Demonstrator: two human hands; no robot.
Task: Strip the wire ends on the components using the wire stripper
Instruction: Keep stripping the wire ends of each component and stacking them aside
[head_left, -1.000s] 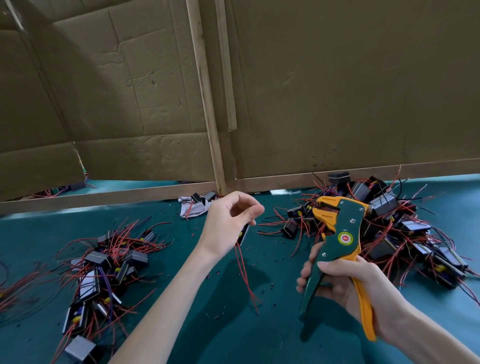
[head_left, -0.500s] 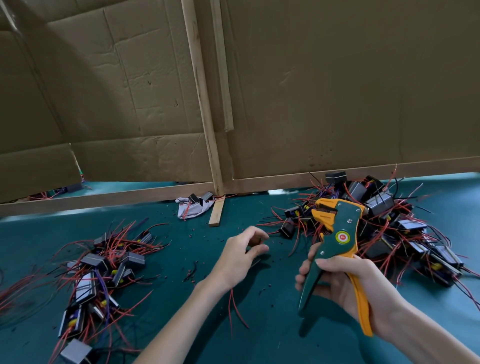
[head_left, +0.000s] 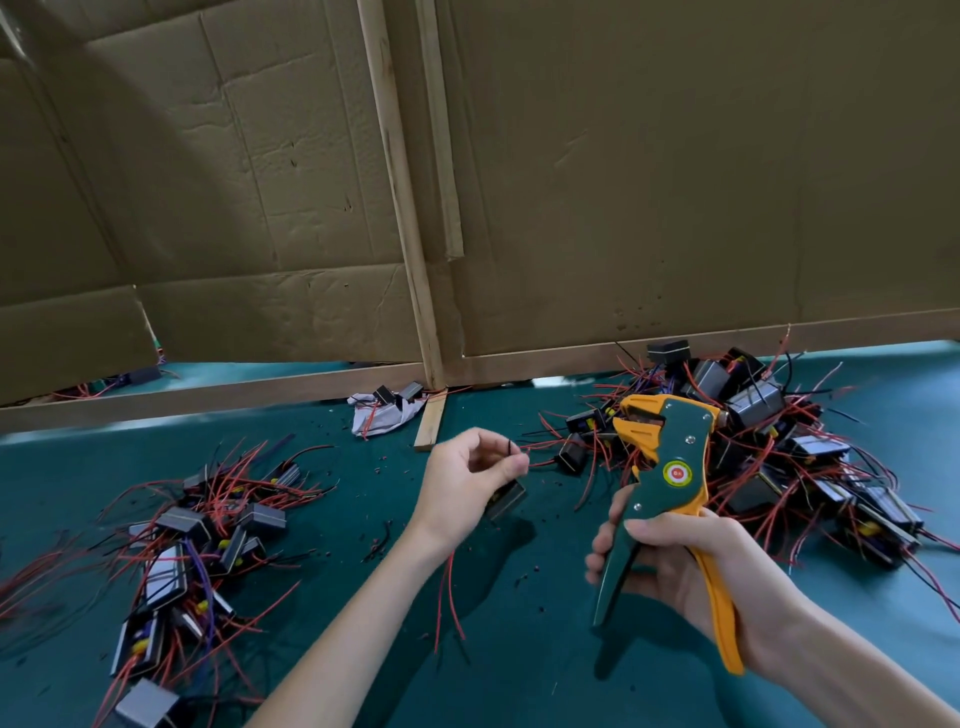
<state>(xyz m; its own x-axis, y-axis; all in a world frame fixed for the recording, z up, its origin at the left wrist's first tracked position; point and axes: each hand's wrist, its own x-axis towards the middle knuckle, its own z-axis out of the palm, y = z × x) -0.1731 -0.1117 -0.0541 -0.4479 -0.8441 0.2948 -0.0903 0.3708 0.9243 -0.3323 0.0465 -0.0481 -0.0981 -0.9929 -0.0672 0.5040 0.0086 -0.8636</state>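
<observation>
A: Your right hand is clenched round the wire stripper. It has a dark green body, an orange head, 1 orange handle and a round red-and-yellow label on its side.

B: You hold it above the green mat, near you and right of centre. It is just in front of the right pile of black components and red wires.

A: Its long axis runs near to far. The head points away from you, toward the cardboard wall, and the orange toothed part faces left, toward your other hand.

B: The 2 handles splay apart toward you. Your fingers curl over the green one, and the orange one runs along your palm and out past your wrist.

A: Your left hand is left of the stripper and apart from it, with its fingers curled round 1 small black component.

B: Your thumb and forefinger pinch a thin black wire whose tip sticks up. Red wires hang below your wrist.

A: Another pile of components lies on the mat at the left.
</observation>
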